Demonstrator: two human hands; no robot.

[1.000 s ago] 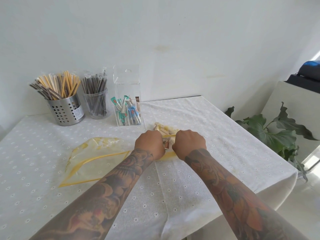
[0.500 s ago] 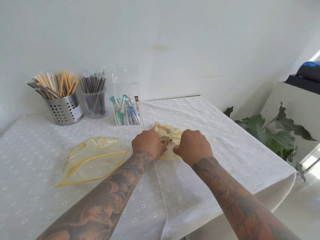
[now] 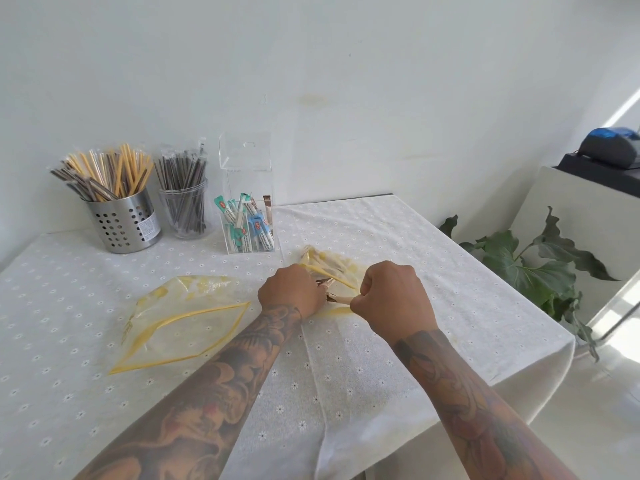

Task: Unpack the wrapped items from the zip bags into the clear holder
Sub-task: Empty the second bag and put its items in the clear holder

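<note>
A yellow-edged zip bag [image 3: 327, 268] lies on the table between my fists, its mouth pulled apart. My left hand [image 3: 289, 291] grips the bag's left lip. My right hand [image 3: 393, 297] grips the right lip. Brown and cream wrapped items [image 3: 332, 291] show in the opening between my hands. The clear holder [image 3: 247, 202] stands behind, near the wall, with several teal, blue and brown wrapped items inside. A second zip bag [image 3: 180, 320], open and flat, lies to the left; I see nothing inside it.
A perforated steel cup [image 3: 121, 220] of wrapped straws and a clear cup [image 3: 185, 213] of dark straws stand at the back left. The table's right edge [image 3: 519, 306] drops off beside a leafy plant [image 3: 540, 265]. A cabinet [image 3: 588, 216] stands at far right.
My hands have drawn apart, the right one moving right, and the bag's mouth has widened so the wrapped items show.
</note>
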